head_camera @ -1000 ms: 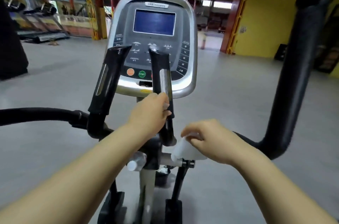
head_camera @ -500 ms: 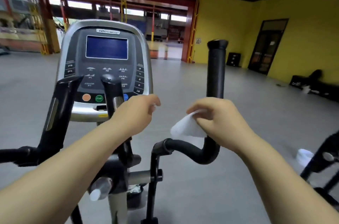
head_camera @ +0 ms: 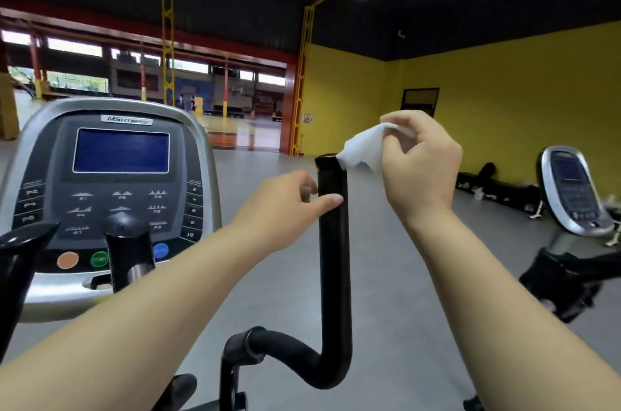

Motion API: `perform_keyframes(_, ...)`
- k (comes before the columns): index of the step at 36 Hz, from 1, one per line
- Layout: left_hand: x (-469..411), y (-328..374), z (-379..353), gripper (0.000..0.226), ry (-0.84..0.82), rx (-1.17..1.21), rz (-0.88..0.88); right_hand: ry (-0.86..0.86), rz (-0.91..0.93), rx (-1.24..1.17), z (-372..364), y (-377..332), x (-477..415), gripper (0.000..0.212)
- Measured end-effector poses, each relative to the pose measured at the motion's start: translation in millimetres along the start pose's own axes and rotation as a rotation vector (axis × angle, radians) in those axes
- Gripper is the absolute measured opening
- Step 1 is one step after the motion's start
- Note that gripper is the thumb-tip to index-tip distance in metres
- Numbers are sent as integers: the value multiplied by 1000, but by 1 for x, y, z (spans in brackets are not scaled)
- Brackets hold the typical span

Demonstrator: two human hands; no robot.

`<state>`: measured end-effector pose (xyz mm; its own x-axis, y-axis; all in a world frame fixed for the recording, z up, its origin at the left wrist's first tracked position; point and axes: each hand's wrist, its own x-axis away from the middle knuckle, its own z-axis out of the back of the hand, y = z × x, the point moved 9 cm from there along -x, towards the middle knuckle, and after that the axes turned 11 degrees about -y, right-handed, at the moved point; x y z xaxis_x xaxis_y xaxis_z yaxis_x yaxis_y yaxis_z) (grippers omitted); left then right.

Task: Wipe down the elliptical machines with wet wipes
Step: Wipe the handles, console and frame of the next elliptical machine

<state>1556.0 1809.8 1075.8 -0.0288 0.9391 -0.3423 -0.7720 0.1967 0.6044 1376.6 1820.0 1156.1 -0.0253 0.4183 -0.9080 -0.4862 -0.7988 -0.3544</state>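
Observation:
The elliptical's black upright handlebar (head_camera: 333, 259) rises in the middle of the view. My right hand (head_camera: 420, 168) pinches a crumpled white wet wipe (head_camera: 364, 148), and the wipe's lower edge touches the bar's top end. My left hand (head_camera: 285, 205) is just left of the bar a little below its top. Its thumb lies across the front of the bar and its fingers are loosely curled beside it. The grey console (head_camera: 117, 195) with a blue screen stands at the left.
Two short black inner grips (head_camera: 129, 249) stand in front of the console. A second elliptical (head_camera: 574, 195) is at the right edge. Dark bags (head_camera: 497, 188) lie along the yellow wall. Grey floor stretches beyond, towards an open doorway.
My view swung right and up. My right hand rose with the wipe from the handlebar's lower bend to its top. My left hand left the inner grip and moved to the upright bar.

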Motion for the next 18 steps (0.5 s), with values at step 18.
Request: perform_keyframes(18, -22, -12, -12, 38, -33, 212, -48, -748, -117, -240, -65, 27, -15, 20)
